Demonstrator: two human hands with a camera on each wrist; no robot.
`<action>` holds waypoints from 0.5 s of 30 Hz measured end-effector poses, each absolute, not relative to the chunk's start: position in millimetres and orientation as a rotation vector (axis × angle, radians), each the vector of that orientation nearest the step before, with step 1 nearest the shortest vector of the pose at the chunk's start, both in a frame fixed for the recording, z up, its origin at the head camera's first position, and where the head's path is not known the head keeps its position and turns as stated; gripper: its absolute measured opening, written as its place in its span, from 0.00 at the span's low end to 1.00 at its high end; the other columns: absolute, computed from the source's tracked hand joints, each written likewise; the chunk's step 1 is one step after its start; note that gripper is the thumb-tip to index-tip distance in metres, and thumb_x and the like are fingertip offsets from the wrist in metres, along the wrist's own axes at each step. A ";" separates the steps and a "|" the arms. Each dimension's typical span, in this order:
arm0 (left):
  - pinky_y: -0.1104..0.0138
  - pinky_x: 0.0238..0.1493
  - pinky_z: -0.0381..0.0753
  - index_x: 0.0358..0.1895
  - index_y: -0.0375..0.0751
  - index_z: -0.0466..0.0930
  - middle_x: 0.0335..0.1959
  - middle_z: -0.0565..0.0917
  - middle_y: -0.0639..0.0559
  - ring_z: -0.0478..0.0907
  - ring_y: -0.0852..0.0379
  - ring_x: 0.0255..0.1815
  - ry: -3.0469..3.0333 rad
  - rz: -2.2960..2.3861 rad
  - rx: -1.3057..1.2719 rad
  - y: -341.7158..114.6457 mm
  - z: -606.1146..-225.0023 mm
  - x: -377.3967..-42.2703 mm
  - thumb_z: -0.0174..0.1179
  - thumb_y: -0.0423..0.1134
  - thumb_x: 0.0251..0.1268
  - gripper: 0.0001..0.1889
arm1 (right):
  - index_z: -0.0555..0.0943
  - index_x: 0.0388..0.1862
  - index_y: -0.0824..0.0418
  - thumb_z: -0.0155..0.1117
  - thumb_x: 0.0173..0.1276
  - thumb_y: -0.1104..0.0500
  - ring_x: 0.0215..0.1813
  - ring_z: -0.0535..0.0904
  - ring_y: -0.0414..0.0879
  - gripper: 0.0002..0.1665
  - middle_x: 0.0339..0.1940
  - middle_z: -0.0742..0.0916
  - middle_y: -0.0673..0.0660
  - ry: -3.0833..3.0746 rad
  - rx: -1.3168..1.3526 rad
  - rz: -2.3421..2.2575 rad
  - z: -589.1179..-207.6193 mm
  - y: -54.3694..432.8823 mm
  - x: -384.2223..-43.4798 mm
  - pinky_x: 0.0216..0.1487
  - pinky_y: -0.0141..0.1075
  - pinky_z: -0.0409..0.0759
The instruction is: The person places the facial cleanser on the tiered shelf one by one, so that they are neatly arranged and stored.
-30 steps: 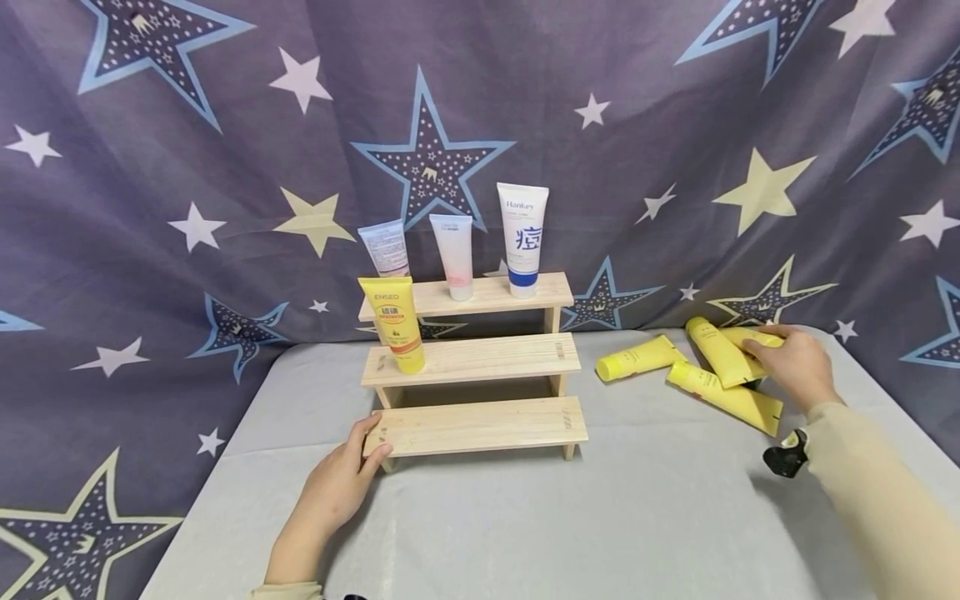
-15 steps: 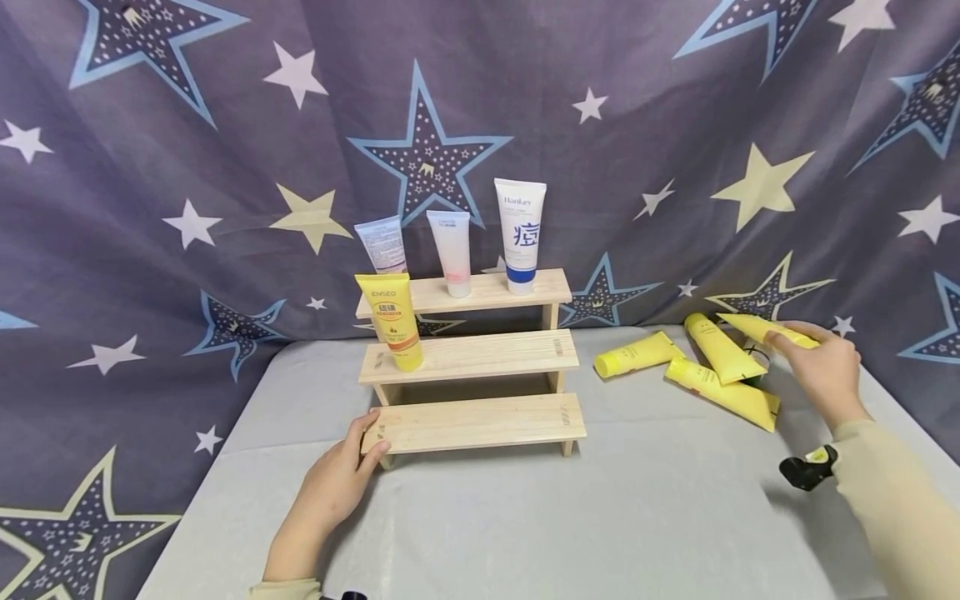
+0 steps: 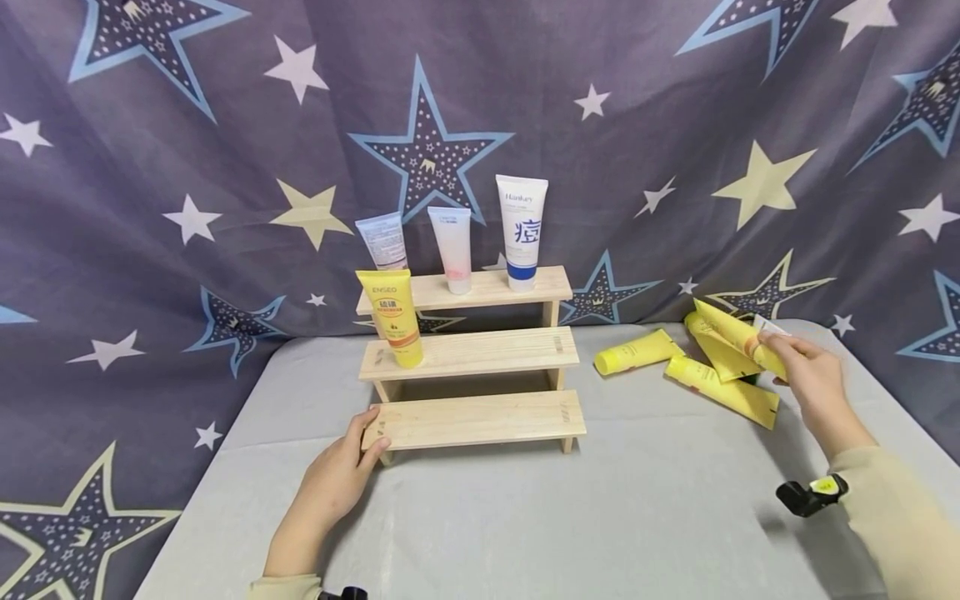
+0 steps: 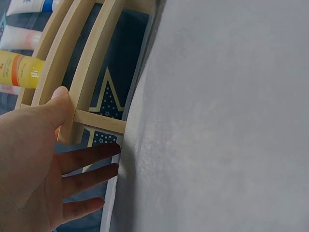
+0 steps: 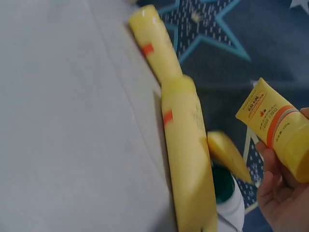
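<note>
My right hand (image 3: 813, 387) grips a yellow squeeze tube (image 3: 738, 333) by its capped end, its flat crimped end tilted up and to the left. The right wrist view shows an orange band on this tube (image 5: 270, 113), held apart from the others. Under and beside it lie several more yellow tubes (image 3: 723, 392), partly overlapping. My left hand (image 3: 337, 479) holds the left end of the lowest step of a three-step wooden stand (image 3: 480, 421). In the left wrist view, the thumb (image 4: 59, 99) presses the step's edge while three fingers stretch out straight below.
A yellow tube (image 3: 402, 321) stands cap-down on the middle step's left end. On the top step stand a bluish tube (image 3: 384, 242), a pale pink tube (image 3: 452, 254) and a tall white tube (image 3: 522, 233). A white container with a green part (image 5: 227, 193) lies beside the yellow tubes.
My right hand has lifted the yellow tube off the pile, first rightward, then slightly back left, turning its crimped end upward. My left hand has stayed on the stand.
</note>
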State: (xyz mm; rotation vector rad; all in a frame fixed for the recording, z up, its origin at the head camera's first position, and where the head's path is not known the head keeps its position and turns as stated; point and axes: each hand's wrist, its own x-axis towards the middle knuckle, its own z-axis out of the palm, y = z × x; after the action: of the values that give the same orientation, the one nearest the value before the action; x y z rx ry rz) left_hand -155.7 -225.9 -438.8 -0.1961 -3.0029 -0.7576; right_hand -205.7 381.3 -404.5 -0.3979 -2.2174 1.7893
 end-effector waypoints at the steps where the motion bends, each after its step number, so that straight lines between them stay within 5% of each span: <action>1: 0.39 0.54 0.74 0.75 0.42 0.57 0.59 0.77 0.28 0.77 0.30 0.57 -3.004 -0.757 -0.196 -225.6 -438.4 -155.8 0.48 0.51 0.79 0.29 | 0.85 0.30 0.35 0.65 0.71 0.49 0.34 0.76 0.29 0.10 0.33 0.82 0.29 -2.177 -0.379 1.880 -404.2 378.8 -204.1 0.29 0.25 0.79; 8: 0.39 0.53 0.74 0.75 0.42 0.58 0.59 0.78 0.28 0.77 0.31 0.56 -2.996 -0.749 -0.213 -226.0 -439.1 -156.7 0.48 0.51 0.79 0.29 | 0.87 0.31 0.45 0.55 0.78 0.50 0.30 0.82 0.38 0.17 0.28 0.87 0.45 -2.013 -0.213 2.503 -406.1 360.4 -193.5 0.32 0.29 0.79; 15: 0.39 0.52 0.74 0.74 0.42 0.59 0.59 0.78 0.29 0.78 0.31 0.56 -2.979 -0.748 -0.233 -227.5 -441.2 -156.6 0.48 0.51 0.79 0.28 | 0.82 0.45 0.47 0.41 0.83 0.49 0.35 0.81 0.42 0.19 0.40 0.89 0.50 -1.907 0.143 2.822 -414.5 335.9 -188.5 0.38 0.30 0.78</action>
State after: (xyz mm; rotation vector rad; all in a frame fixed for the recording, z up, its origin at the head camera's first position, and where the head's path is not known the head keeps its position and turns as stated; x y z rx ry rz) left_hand -156.6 -227.5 -441.2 -0.2330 -2.9786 -0.7475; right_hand -188.5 335.9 -414.5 0.1428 -1.9073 2.8218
